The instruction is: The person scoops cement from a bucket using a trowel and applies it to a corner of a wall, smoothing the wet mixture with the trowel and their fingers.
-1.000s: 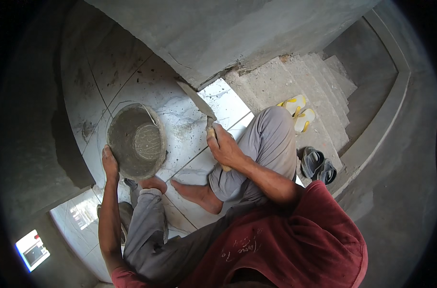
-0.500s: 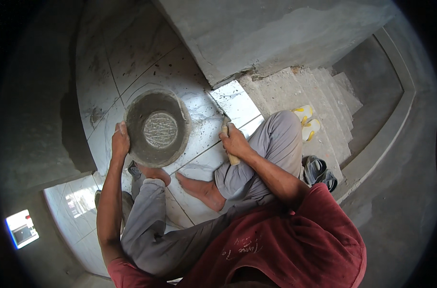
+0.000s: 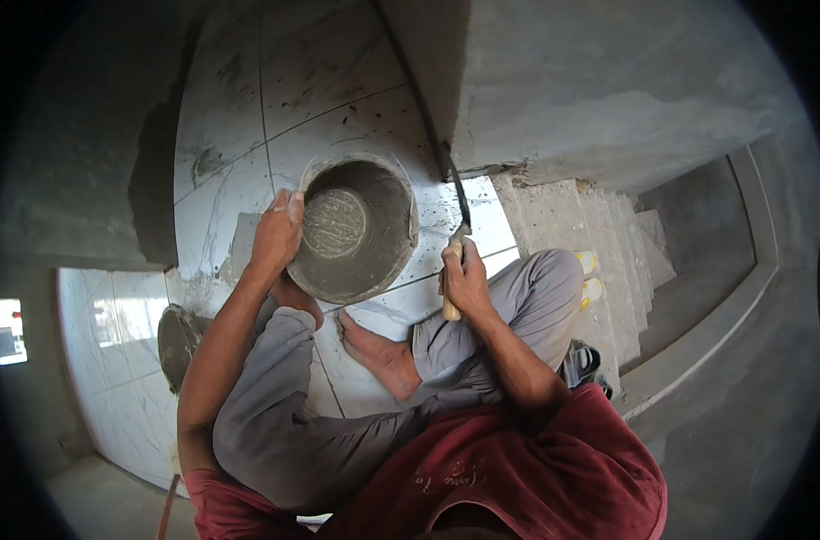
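Note:
My left hand point(image 3: 279, 232) grips the left rim of a grey, mortar-crusted bucket point(image 3: 387, 243), fingers closed on its edge. The bucket is tilted so that I look into it; a rough, ridged layer of grey residue coats its bottom. To its right, my right hand point(image 3: 466, 281) is wrapped round the wooden handle of a trowel point(image 3: 452, 309). The trowel's dark, narrow metal part points away from me, seen nearly edge-on, so its blade shape is hard to make out. The trowel and the bucket are apart.
Marbled white floor tiles point(image 3: 221, 202) with dark crumbs lie under my bare feet. A second bucket point(image 3: 176, 346) stands by my left knee. Concrete stairs point(image 3: 599, 243) descend at right, with yellow-strapped sandals point(image 3: 590, 292) and dark sandals point(image 3: 583, 364). A grey wall point(image 3: 590, 99) rises ahead.
The bucket and my left hand have shifted right relative to my legs, and the bucket's tilt has changed. The trowel has turned, showing a longer dark metal part. The view has swung somewhat.

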Tool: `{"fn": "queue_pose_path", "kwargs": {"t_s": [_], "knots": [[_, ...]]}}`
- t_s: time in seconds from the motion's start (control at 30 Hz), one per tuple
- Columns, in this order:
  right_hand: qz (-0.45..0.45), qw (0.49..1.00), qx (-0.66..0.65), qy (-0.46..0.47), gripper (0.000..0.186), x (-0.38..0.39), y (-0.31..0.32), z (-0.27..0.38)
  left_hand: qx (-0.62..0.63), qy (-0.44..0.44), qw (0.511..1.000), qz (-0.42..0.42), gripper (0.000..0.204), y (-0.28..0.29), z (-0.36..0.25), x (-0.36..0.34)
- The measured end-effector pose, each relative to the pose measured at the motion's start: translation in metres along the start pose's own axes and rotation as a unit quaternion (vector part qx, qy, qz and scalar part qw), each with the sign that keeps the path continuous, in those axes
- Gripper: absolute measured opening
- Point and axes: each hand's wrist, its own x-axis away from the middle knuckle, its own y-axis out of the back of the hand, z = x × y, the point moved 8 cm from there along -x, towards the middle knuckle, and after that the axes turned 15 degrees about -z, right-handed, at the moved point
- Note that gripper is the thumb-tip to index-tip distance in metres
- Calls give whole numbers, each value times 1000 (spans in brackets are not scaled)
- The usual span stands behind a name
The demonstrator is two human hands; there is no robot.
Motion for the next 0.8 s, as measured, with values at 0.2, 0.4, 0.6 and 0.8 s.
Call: {"fn": "queue_pose_path", "kwargs": {"t_s": [0.2, 0.4, 0.6, 0.8], "knots": [[20, 996, 84, 33, 37, 4, 0, 13, 0, -29, 999, -25, 47, 3, 0, 3], [14, 991, 128, 24, 33, 10, -1, 23, 21, -62, 997, -34, 41, 3, -1, 9], [-17, 996, 58, 68, 31, 1, -7, 59, 10, -34, 999, -16, 48, 8, -1, 12], [11, 994, 100, 50, 24, -40, -22, 20, 30, -34, 999, 25, 52, 9, -4, 13]]}}
